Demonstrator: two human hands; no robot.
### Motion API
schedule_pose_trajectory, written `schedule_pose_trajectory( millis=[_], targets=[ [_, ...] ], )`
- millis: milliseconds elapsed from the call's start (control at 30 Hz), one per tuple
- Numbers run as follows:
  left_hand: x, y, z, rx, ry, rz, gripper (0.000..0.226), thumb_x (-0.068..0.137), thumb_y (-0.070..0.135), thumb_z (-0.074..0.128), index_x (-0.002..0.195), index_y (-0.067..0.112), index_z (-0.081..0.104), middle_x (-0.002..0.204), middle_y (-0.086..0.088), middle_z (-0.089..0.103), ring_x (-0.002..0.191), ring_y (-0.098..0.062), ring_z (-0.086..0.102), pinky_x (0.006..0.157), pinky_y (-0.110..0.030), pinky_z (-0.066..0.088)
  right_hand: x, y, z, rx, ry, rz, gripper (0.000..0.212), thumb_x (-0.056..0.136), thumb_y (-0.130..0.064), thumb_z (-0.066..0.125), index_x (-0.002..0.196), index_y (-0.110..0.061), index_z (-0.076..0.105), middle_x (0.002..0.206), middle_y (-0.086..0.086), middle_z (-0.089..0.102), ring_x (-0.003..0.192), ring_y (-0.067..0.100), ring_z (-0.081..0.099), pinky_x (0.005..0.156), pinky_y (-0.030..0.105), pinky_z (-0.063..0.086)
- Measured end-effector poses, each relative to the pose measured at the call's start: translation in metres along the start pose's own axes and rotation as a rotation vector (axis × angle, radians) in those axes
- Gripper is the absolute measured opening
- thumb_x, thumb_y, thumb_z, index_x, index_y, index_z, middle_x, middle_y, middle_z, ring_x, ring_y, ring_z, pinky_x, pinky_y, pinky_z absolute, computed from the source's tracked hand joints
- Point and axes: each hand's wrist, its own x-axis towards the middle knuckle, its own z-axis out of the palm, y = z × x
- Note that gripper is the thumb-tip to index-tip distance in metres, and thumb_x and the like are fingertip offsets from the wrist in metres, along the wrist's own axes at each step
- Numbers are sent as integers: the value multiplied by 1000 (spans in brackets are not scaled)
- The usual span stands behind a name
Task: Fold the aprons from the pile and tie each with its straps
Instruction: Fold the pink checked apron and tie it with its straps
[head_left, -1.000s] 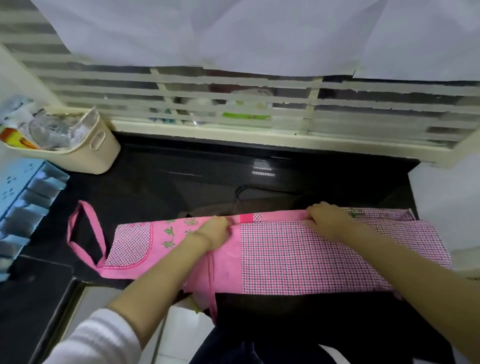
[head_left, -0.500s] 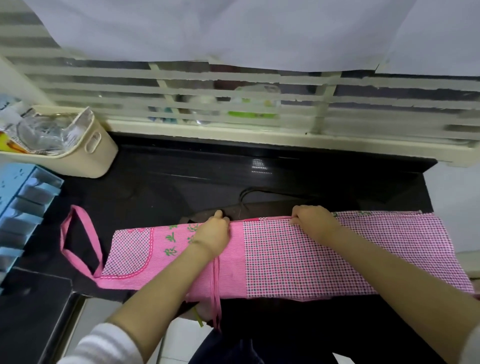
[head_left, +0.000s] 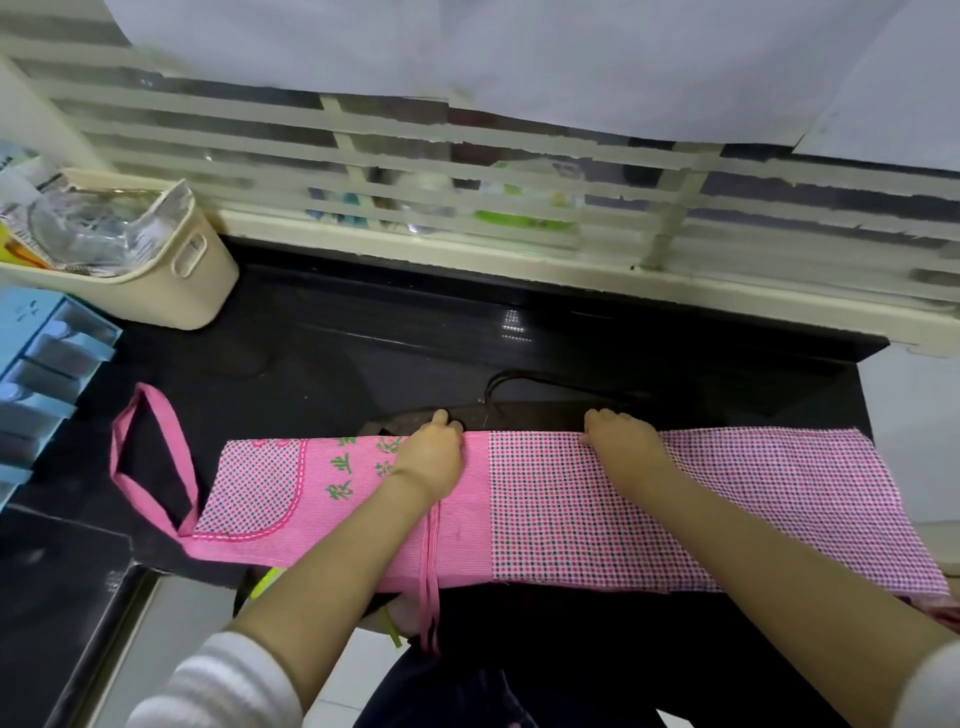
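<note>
A pink apron (head_left: 571, 509) lies folded into a long band across the black counter (head_left: 363, 353), checked on the right, plain pink with green characters on the left. Its neck loop (head_left: 150, 467) lies flat at the left end. A thin pink strap (head_left: 431, 582) crosses the band and hangs over the counter's near edge. My left hand (head_left: 431, 452) grips the band's far edge near the middle. My right hand (head_left: 623, 441) grips the same edge a little further right, fingers curled over it.
A cream basket (head_left: 176, 280) with clear wrappers stands at the back left. A blue organiser (head_left: 41, 384) sits at the left edge. A slatted window frame (head_left: 519, 270) runs along the back. A dark cable (head_left: 519, 376) lies just beyond the apron.
Both hands have pushed the apron's far edge a little away from me, so the band now lies flatter and wider. The green characters have come into view.
</note>
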Motion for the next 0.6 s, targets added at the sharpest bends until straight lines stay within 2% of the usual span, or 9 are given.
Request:
schedule_pose_trajectory(
  millis=[67, 133, 167, 233, 300, 400, 500, 567, 600],
  targets=[
    [0, 1, 1, -2, 11, -3, 22, 97, 10, 39, 112, 3, 54, 124, -12, 43, 107, -31, 54, 82, -39, 43, -7, -8, -3, -8, 99, -68, 35, 95, -12, 46, 130, -11, 40, 132, 9, 46, 119, 23, 45, 98, 32, 40],
    [-1, 1, 2, -10, 23, -13, 23, 97, 9, 39, 112, 3, 54, 123, -13, 43, 107, -31, 54, 82, -40, 43, -17, -22, -5, 66, 165, -241, 37, 95, -8, 43, 132, -14, 40, 135, 7, 43, 123, 21, 42, 104, 30, 34],
    [-1, 1, 2, -18, 28, -20, 23, 97, 9, 39, 112, 3, 54, 123, -13, 43, 107, -31, 54, 82, -40, 42, -22, -32, -5, 103, 143, -348, 41, 96, -8, 41, 136, -16, 38, 141, 5, 40, 129, 20, 37, 110, 30, 28],
    [-2, 0, 2, -64, 36, -42, 21, 95, 8, 41, 112, 2, 52, 123, -14, 43, 109, -32, 53, 84, -42, 42, -29, -51, -2, 95, 54, -511, 48, 98, -10, 36, 145, -18, 29, 154, 2, 23, 143, 19, 17, 117, 33, 9],
    [-6, -1, 1, -115, 58, -55, 23, 91, 8, 47, 113, 3, 47, 122, -16, 42, 112, -34, 48, 86, -43, 40, -27, -60, 3, 72, -41, -516, 52, 100, -15, 34, 150, -21, 18, 159, 0, 7, 147, 19, -2, 117, 38, -1],
    [-17, -11, -5, -30, 63, -67, 37, 87, 10, 54, 121, 5, 40, 124, -16, 38, 115, -33, 42, 90, -41, 39, -21, -60, 2, 41, -115, -481, 57, 101, -23, 36, 151, -23, 10, 160, -2, 0, 146, 21, -5, 118, 40, 2],
    [-26, -27, -23, -1, -26, -132, 36, 90, 15, 54, 123, 5, 44, 124, -17, 45, 116, -34, 47, 92, -40, 40, -17, -60, -4, -1, -112, -508, 60, 100, -28, 41, 151, -23, 11, 159, -2, 3, 147, 20, 1, 118, 36, 6],
    [-25, -36, -43, -78, -109, -182, 26, 88, 11, 53, 112, 4, 58, 114, -16, 59, 107, -32, 57, 87, -35, 44, -16, -60, -5, 14, -113, -509, 62, 99, -28, 44, 151, -23, 12, 159, -2, 5, 147, 20, 3, 118, 34, 6],
    [-23, -39, -53, -187, -165, -208, 19, 84, 7, 54, 99, 5, 66, 101, -16, 64, 95, -31, 61, 81, -33, 47, -16, -60, -5, 17, -113, -510, 62, 98, -28, 44, 151, -23, 12, 159, -2, 5, 146, 20, 3, 117, 33, 5]
  ],
)
